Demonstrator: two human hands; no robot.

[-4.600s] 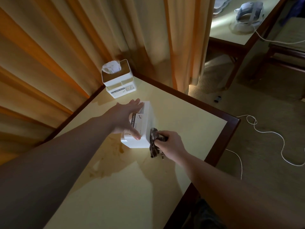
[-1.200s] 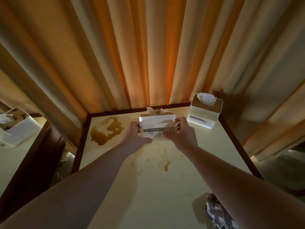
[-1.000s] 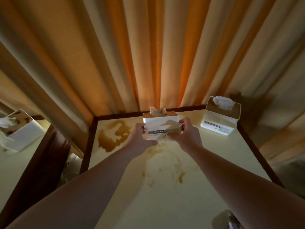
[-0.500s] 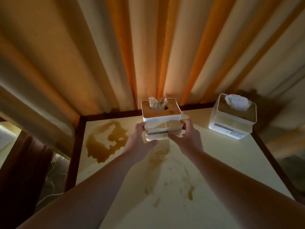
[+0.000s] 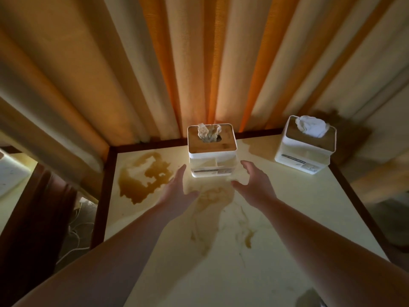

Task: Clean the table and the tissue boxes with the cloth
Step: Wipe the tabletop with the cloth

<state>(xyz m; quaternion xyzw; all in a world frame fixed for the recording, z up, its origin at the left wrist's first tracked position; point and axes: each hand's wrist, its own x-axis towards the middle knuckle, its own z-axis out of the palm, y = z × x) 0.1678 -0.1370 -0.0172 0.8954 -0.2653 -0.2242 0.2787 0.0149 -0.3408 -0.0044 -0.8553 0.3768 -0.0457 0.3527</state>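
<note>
2 hands — left hand (image 5: 177,191), right hand (image 5: 254,185) — spread, grasping nothing, flanking white wood-lidded tissue box (image 5: 212,151) upright at stained cream table (image 5: 287,218) back edge; second white tissue box (image 5: 305,147) at right — cloth indiscernible.

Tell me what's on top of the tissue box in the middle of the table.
A brown lid tops the middle tissue box, with a crumpled, stained tissue poking through its slot. The tissues inside are hidden.

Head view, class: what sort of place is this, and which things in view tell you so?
Probably a hotel room or a similar furnished room. Long cream-and-orange pleated curtains hang behind a cream-topped, dark-wood-framed table, which carries two matching white tissue boxes with wooden lids.
</note>
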